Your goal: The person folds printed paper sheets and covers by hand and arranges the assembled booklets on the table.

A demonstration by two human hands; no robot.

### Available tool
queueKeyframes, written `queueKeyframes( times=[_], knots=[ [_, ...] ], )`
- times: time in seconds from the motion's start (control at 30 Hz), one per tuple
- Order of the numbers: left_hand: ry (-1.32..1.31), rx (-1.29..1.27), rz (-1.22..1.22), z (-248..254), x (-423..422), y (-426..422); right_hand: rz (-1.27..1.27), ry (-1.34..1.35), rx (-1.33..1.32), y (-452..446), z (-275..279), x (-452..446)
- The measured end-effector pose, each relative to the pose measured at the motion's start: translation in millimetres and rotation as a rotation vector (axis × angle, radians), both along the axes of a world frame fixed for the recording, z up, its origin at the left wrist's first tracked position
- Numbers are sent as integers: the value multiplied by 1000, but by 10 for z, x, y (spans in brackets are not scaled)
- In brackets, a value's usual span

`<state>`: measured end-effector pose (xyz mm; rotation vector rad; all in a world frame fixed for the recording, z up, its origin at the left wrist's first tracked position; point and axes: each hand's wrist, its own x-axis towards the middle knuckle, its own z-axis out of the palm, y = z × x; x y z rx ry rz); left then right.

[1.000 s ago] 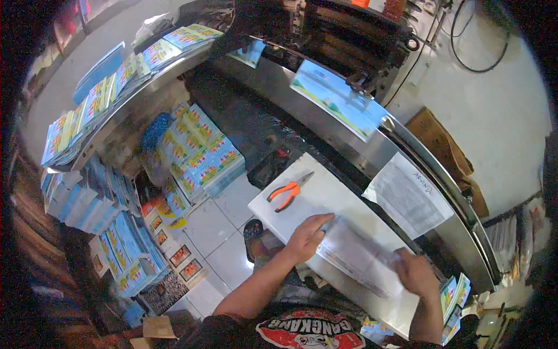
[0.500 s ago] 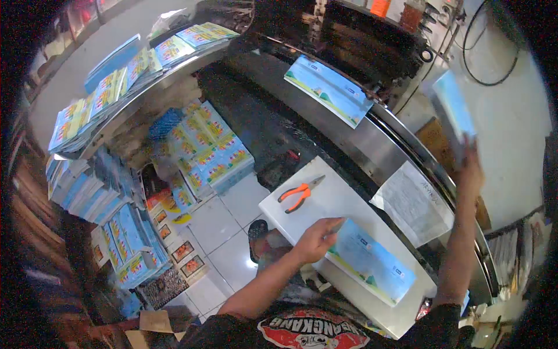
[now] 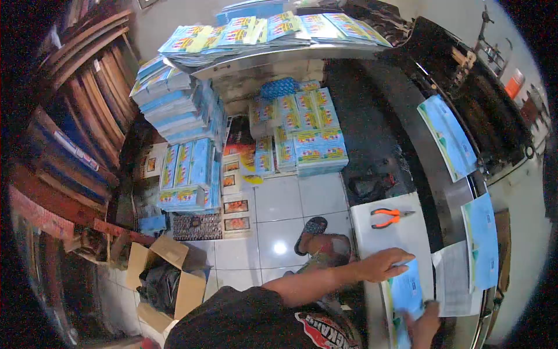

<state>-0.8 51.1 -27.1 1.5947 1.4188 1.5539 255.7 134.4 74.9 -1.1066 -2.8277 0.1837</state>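
Observation:
Blue printed sheets (image 3: 405,289) lie in a long narrow stack on the white bench top. My left hand (image 3: 385,264) is closed around the far end of this stack, fingertips over its top edge. Over the near end, my right hand (image 3: 426,324) is smeared by motion, and its grip does not show clearly. Orange-handled pliers (image 3: 392,217) rest farther up the bench. On the metal ledge to the right are one blue printed batch (image 3: 447,136) and a nearer batch (image 3: 481,241), which partly overlaps a white handwritten paper (image 3: 453,279).
Printed stacks (image 3: 319,151) stand on the tiled floor, with taller piles (image 3: 180,110) at left. More prints (image 3: 279,26) cover the far shelf. An open cardboard box (image 3: 189,285) holds dark material. The dark machine (image 3: 465,75) borders the right side.
The view has swung left. My right hand has put its blue batch on the ledge beside the first one and come back to the bench stack. My left hand stays at that stack.

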Motion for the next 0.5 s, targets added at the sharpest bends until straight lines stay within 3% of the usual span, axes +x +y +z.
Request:
queueKeyframes(
  times=[0.1,0.17,0.23,0.27,0.33,0.37,0.43,0.47,0.5],
  knots=[
    [-22,-28,-4,44,-21,-15,134,-118,3,-563,56,8],
    [-18,-5,25,-27,9,19,155,-13,145,-541,-239,196],
    [-21,23,33,-162,35,66,80,-173,-106,-614,43,129],
    [-32,13,35,-253,31,73,50,-181,-101,-591,168,111],
    [-104,-42,21,-215,51,79,-6,-93,-505,-463,381,192],
    [-139,-27,1,-266,55,89,55,38,-276,-292,180,418],
    [-294,59,-25,-240,58,52,-207,-172,-366,-251,800,183],
    [116,65,87,-338,7,100,-253,-199,-288,-150,965,111],
    [110,75,45,-263,-11,67,-286,-225,-219,-61,1025,120]
  ],
)
